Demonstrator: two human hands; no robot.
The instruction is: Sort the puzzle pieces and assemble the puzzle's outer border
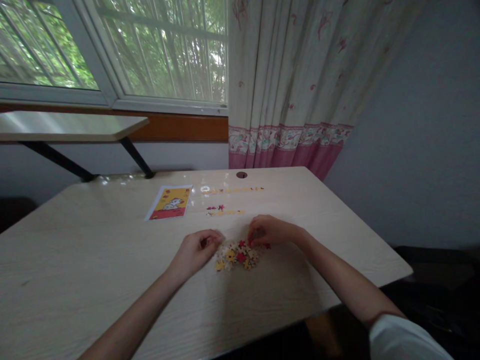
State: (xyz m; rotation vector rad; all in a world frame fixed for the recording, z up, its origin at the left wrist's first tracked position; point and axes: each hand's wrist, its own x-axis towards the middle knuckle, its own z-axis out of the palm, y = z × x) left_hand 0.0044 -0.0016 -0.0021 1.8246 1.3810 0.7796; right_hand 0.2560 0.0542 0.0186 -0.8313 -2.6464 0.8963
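Observation:
A loose pile of jigsaw pieces (pixel 240 256), red, yellow and pale, lies on the table between my hands. My left hand (pixel 198 250) is at the pile's left edge, its thumb and fingertips pinched together; whatever is between them is too small to make out. On the other side, my right hand (pixel 268 230) pinches a red jigsaw piece (pixel 250 242) just above the pile. Farther back, a short row of yellow pieces (pixel 227 213) lies with a few red pieces (pixel 215 207) beside it. Behind that runs a longer row of yellow pieces (pixel 232 190).
A picture sheet (pixel 170 202) with a white animal on yellow and red lies left of the rows. The pale table (pixel 93 260) has a round cable hole (pixel 242 175) near its back edge. A raised shelf (pixel 71 125) stands at back left, and a curtain (pixel 285 90) hangs behind.

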